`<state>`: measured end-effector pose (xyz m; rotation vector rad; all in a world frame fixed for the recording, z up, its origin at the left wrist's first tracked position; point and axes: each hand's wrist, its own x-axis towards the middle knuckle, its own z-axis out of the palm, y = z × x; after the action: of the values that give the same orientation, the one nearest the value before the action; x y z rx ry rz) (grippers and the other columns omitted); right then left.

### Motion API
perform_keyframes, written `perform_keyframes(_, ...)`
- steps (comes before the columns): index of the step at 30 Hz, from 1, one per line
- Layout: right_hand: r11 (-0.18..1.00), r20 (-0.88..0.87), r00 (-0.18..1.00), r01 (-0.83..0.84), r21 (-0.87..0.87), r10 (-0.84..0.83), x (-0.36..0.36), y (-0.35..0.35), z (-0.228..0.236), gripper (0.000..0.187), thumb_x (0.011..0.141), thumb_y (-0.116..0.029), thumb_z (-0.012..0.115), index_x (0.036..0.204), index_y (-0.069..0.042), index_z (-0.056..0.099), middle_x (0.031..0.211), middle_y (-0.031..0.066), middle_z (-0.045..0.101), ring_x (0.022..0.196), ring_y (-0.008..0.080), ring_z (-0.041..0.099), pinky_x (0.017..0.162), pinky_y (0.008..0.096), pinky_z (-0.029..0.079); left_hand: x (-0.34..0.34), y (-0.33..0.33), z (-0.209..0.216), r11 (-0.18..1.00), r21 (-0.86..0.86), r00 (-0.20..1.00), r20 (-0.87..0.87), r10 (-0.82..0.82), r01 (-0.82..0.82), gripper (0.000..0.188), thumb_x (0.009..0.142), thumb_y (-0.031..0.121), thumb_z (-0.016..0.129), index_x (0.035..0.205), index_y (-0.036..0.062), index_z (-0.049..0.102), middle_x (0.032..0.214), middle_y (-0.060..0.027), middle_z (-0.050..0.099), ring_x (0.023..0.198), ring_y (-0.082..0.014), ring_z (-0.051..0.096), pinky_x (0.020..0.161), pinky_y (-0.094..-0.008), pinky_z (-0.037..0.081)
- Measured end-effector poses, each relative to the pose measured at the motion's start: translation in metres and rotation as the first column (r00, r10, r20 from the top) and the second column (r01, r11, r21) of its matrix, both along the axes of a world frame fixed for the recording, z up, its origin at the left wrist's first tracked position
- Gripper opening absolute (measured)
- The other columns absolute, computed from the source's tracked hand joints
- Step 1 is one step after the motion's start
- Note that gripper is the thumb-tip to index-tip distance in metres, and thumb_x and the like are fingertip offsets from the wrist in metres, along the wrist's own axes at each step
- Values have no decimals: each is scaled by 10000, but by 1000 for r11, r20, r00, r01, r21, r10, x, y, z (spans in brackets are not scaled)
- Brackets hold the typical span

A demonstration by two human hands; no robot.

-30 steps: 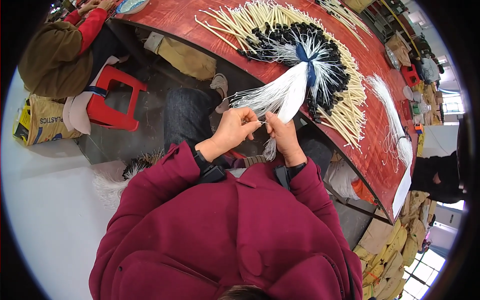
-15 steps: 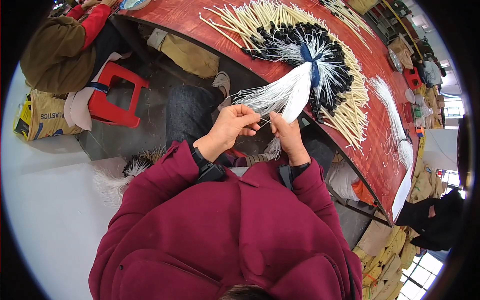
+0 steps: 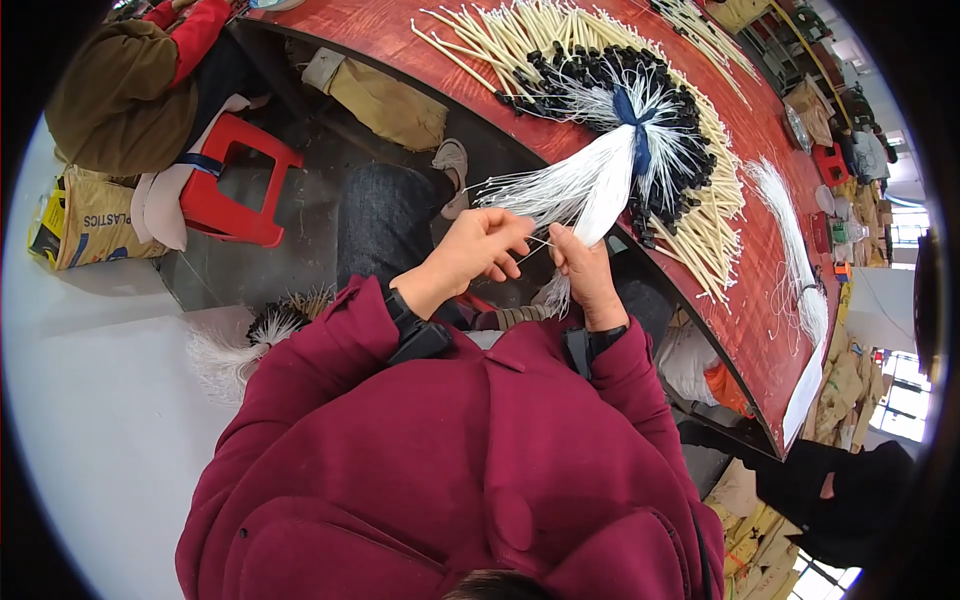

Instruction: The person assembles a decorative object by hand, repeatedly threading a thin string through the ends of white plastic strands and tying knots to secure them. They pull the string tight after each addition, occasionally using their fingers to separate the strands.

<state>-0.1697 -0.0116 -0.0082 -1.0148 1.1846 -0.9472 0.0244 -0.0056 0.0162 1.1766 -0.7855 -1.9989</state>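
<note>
Both my hands meet in front of my chest, just off the table's near edge. My left hand (image 3: 480, 250) has its thumb and forefinger pinched on a thin white string, the other fingers loosely curled. Beside it, my right hand (image 3: 588, 268) is closed on strings too, its thumb against the forefinger. A thick bundle of white strings (image 3: 598, 200) hangs over the edge toward my hands. The strings run back to a dark blue tie (image 3: 632, 115), beyond which black pieces (image 3: 690, 150) and pale cream sticks (image 3: 715, 235) fan out on the table.
The red table (image 3: 700, 290) curves along the right. On it lie a second white string bundle (image 3: 790, 230) and more pale sticks (image 3: 705, 45). A red stool (image 3: 245, 185) stands left, beside a seated person (image 3: 125, 100). Another string bundle (image 3: 240, 350) lies at my left. Someone in black (image 3: 840, 490) is at right.
My left hand has shifted slightly right and its fingers have turned. The right hand stays close by, still closed. The person in black at right has come nearer the table's corner.
</note>
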Motion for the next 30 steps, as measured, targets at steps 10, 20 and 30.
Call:
perform_keyframes(10,1000,11,1000,-29,-1,29,-2,-2,-4,272,878,-192,600,634,-88,536,515,-30,454,430,52,365,410,203,257,7,2,-28,966,258,964,-253,84,-16,159,890,206,625,889,48,614,708,-8,609,536,-60,551,419,-179,363)
perform_keyframes(20,1000,-13,1000,2,12,-2,-6,-2,-5,272,868,-198,598,625,-88,539,508,-28,455,424,57,362,411,208,258,10,2,-10,993,110,997,-52,60,-54,143,897,192,613,876,51,610,707,-10,606,527,-56,545,416,-172,368)
perform_keyframes(30,1000,2,1000,-16,-12,16,-4,-1,2,317,872,-212,598,586,-97,525,496,-28,452,427,58,373,414,203,267,13,2,-26,999,49,997,-71,-20,24,144,896,166,600,801,64,567,654,27,524,481,-34,460,411,-169,311)
